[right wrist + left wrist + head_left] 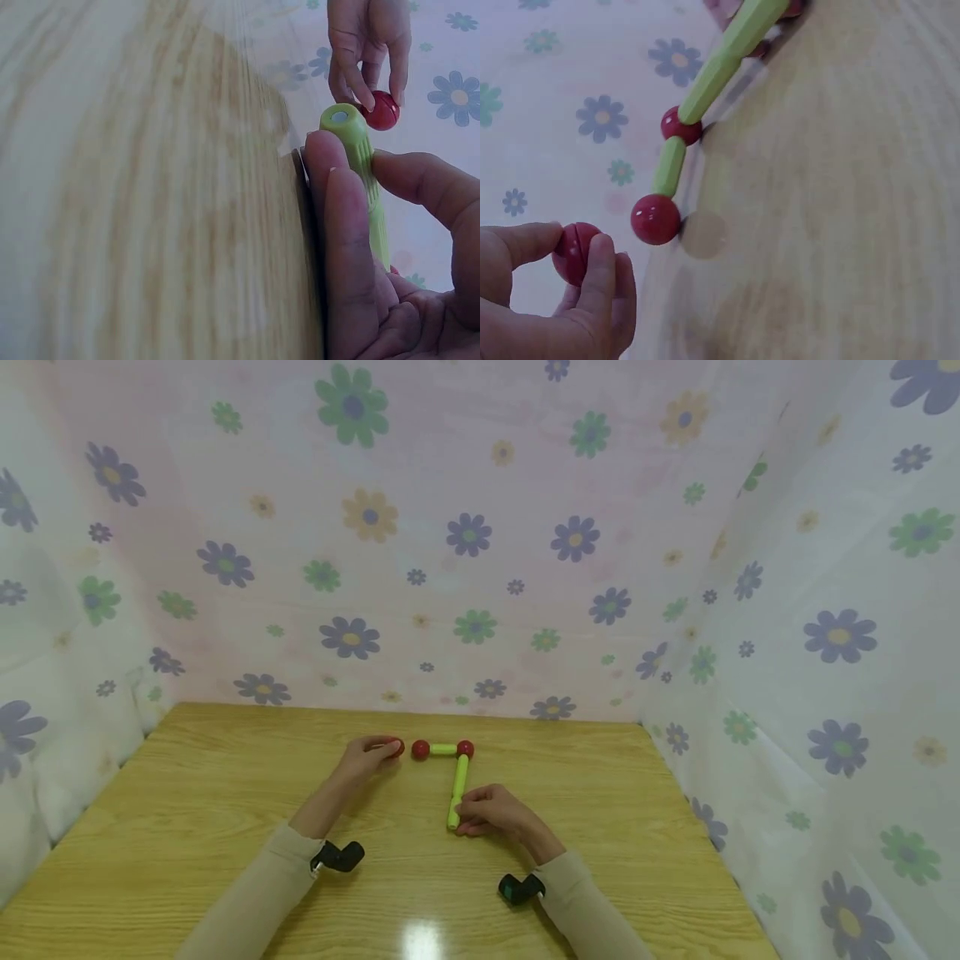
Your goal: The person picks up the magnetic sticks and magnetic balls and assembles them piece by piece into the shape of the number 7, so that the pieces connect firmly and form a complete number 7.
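Note:
My left hand point(362, 760) pinches a glossy red ball point(571, 255) between thumb and fingers, just left of a joined line of pieces. That line has a red ball point(421, 750), a short lime-green rod point(443, 749), a second red ball point(465, 749) at the corner, then a longer green length point(461, 777) angling toward me. In the left wrist view this length has a seam partway along, like two rods end to end. My right hand point(497, 812) grips its near end, thumb on one side and fingers on the other. The rod end point(340, 117) bears a round silvery disc.
The pieces lie toward the back of a wood-grain table point(225, 810). Flower-printed cloth walls point(420, 552) rise behind it and on both sides. A black wrist camera point(339, 857) sits on the left sleeve, another black camera point(521, 888) on the right.

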Demonstrator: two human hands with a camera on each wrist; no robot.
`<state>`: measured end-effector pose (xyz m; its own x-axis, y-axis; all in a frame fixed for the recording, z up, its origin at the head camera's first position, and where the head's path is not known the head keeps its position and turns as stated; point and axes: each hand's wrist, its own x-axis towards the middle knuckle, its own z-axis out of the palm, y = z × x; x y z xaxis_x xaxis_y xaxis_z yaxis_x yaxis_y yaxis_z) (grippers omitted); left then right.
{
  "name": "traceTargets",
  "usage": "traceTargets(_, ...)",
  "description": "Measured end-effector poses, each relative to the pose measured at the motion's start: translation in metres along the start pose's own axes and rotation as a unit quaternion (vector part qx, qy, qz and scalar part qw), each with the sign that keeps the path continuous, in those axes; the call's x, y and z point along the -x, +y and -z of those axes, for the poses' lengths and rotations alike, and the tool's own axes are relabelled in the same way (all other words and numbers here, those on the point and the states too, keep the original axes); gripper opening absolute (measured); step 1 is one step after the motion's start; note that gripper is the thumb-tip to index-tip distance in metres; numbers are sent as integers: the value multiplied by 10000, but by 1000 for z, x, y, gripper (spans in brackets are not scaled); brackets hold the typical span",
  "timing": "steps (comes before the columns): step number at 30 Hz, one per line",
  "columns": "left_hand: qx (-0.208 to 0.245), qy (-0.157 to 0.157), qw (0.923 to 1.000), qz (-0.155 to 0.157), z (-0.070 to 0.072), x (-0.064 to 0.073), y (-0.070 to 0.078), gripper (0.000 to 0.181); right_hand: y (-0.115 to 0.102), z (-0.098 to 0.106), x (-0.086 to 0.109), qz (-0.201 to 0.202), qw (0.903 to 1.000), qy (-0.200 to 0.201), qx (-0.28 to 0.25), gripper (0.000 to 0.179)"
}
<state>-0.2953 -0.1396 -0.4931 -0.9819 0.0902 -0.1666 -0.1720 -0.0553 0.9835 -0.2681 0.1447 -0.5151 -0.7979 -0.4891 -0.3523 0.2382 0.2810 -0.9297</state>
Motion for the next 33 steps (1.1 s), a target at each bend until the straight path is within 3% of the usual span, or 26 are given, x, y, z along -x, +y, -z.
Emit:
traceTargets(11,735,-76,9972,103,-17,28,-24,42,-3,-5,-4,-69,10000,0,-61,27)
traceTargets(21,27,47,9999,104,-28,47,-32,41,-5,-3,-7,-51,10000,4,-67,29)
traceTargets(27,-315,-258,9991,91,-38,54,-35,39,-5,-2,-7,-10,10000,26,-91,34)
traceTargets(33,-39,-873,9962,25,-49,61,-36,41,-5,-2,-6,-41,9999,94,-119,40)
